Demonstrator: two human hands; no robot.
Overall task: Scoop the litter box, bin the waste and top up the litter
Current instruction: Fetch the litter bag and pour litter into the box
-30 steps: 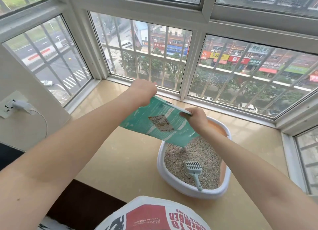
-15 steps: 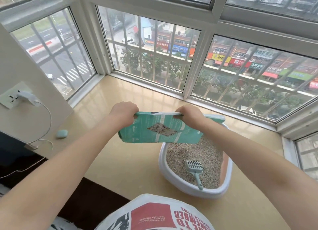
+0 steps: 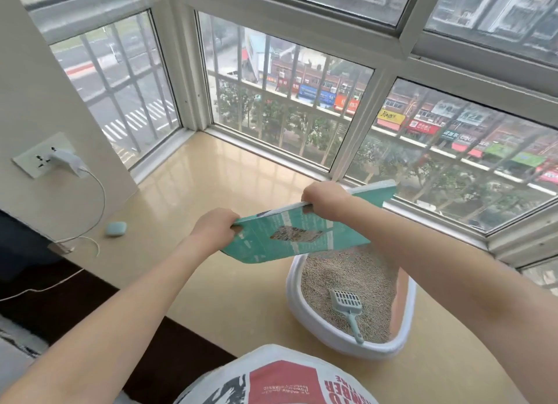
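A teal litter bag (image 3: pixel 290 237) hangs flat in the air above the far end of the white litter box (image 3: pixel 341 344). My left hand (image 3: pixel 216 227) grips the bag's near left corner. My right hand (image 3: pixel 324 196) grips its top edge further right. The box stands on the beige window ledge (image 3: pixel 211 283) and is filled with pale grainy litter (image 3: pixel 347 280). A light blue slotted scoop (image 3: pixel 347 308) lies on the litter, handle towards me. No litter is seen falling from the bag.
Barred windows (image 3: pixel 287 107) close off the ledge at the back and left. A small teal case (image 3: pixel 116 229) and a white charger cable (image 3: pixel 90 204) lie at the ledge's left end, below a wall socket (image 3: pixel 45 156). My printed shirt fills the bottom middle.
The bag has gone from steeply tipped over the box to nearly level, with its left end now a little lower. Both hands keep their hold on it. The view has swung left.
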